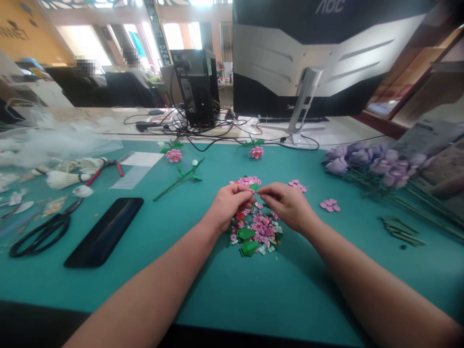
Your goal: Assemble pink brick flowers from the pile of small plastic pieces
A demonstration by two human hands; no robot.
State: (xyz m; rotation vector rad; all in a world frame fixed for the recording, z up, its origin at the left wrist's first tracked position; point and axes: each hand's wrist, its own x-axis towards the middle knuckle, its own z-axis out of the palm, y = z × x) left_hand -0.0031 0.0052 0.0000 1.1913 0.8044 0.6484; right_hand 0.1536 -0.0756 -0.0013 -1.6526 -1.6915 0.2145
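Both hands meet above a pile of small pink, red, white and green toy-brick pieces (264,228). My left hand (230,203) is closed in a pinch, with a small pink brick piece (253,192) showing at its fingertips. Close beside it, the fingertips of my right hand (286,203) are also pressed together; what they hold, if anything, is too small to make out. A green leaf piece (254,186) shows just behind the fingers. Larger green leaf pieces (249,248) lie at the pile's near edge.
Pink petal clusters (329,205) lie to the right, near purple artificial flowers (393,171) and green sticks (402,231). Two brick flowers (174,154) and a green stem (177,180) lie farther back. Leftward are a phone (105,232), scissors (45,232) and red-handled pliers (103,171). A monitor (279,58) stands behind.
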